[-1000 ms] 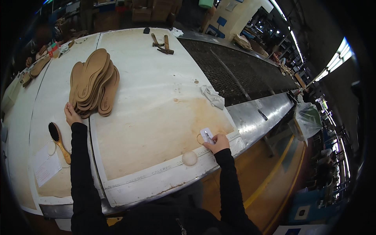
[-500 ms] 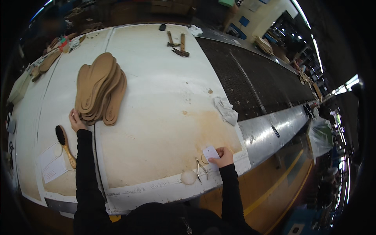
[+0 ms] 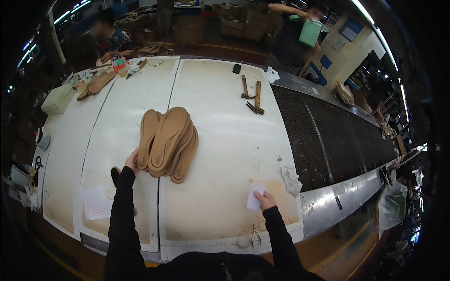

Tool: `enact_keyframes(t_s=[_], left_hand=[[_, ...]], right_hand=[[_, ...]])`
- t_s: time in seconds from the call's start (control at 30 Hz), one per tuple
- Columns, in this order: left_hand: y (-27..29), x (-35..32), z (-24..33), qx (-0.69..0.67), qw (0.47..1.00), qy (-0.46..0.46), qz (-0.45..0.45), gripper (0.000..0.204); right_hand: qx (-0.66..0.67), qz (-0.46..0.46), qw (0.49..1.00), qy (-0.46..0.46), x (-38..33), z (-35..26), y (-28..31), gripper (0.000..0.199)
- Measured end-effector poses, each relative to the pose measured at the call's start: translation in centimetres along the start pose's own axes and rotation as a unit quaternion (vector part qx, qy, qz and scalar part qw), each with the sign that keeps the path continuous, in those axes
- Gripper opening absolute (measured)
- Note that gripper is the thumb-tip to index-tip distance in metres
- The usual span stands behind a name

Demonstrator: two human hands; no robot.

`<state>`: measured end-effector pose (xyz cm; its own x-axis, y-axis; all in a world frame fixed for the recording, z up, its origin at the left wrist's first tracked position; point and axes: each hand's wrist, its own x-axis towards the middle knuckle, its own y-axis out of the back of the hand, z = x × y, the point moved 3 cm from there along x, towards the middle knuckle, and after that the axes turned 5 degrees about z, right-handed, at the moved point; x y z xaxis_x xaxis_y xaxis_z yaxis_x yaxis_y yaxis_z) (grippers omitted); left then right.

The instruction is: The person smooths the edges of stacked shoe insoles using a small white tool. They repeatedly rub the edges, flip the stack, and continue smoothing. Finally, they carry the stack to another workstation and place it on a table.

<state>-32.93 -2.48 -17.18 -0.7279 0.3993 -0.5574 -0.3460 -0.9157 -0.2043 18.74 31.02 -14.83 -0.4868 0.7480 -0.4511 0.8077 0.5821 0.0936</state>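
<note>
A stack of several tan insoles lies on the white table, with one insole fanned out on its left side. At the near end of that left insole is my left hand, its fingers closed at the edge and partly hidden. My right hand pinches a small white card above the near right part of the table. Closer to me than that hand lie metal nippers and a pale round disc. A black-bristled brush is mostly covered by my left forearm.
Two hammers and a small black object lie at the far right. A crumpled white cloth borders the dark mesh conveyor. Paper is at left; bottles and a box stand farther off. Two people are beyond the table.
The view has tilted up and shifted, bringing two people into sight. One insole now sticks out on the stack's left side by my left hand. My right hand still holds the card, now farther from the nippers.
</note>
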Motion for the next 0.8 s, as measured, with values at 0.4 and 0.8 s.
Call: enact_keyframes(t_s=[0.4, 0.8], left_hand=[[-5.0, -0.4, 0.8, 0.069, 0.964, -0.208, -0.153, 0.057], [-10.6, -16.8, -12.2, -0.070, 0.973, -0.034, -0.215, 0.067]], right_hand=[[0.185, -0.160, 0.968, -0.063, 7.7, -7.8, -30.8, 0.044], [0.269, -0.104, 0.953, -0.089, -5.7, 2.8, -17.7, 0.033]])
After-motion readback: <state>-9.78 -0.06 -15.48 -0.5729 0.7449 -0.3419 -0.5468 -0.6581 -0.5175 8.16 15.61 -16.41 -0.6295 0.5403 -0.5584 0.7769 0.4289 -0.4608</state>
